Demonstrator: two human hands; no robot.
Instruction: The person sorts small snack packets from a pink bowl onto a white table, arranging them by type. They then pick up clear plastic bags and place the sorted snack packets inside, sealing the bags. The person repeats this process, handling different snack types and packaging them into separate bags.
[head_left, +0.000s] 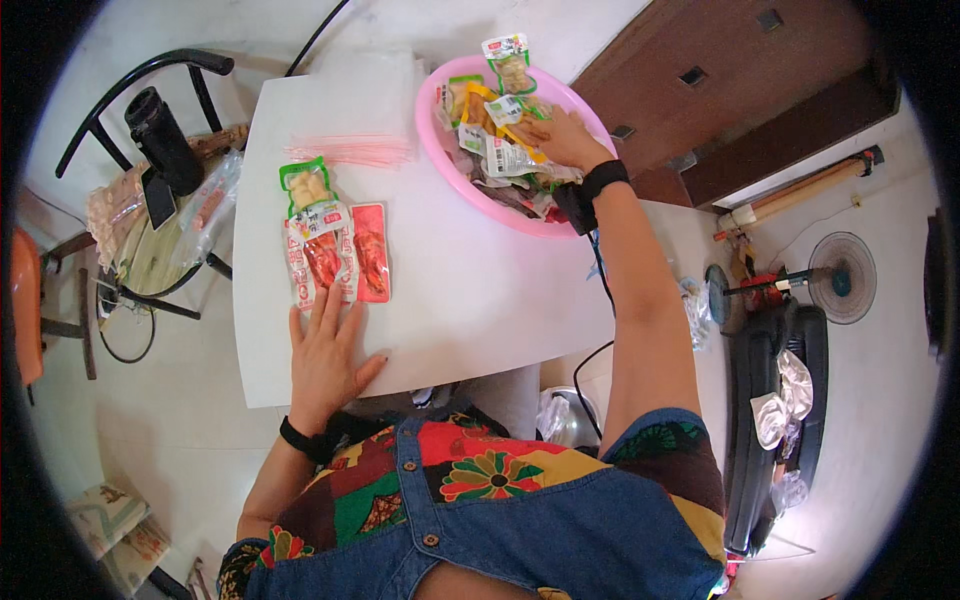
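My left hand (326, 352) lies flat with fingers apart, its fingertips on the lower ends of two red-and-white sealed snack packets (373, 255). A green-edged packet (307, 187) with pale pieces inside overlaps their top ends. Over at the right, my right hand (566, 139) reaches into a pink plastic basin (427, 124) full of snack packets. Its fingers rest on a packet with a green-and-white end (505, 110); whether they grip it is not clear. Another green-edged packet (510, 67) leans on the basin's far rim.
Clear plastic bags (364, 90) with pink edges (360, 150) lie at the far side of the white table (465, 300). A black-framed chair (142, 64) at left holds a black bottle (161, 139) and a phone (158, 198). Black cable (604, 270) hangs by my right arm.
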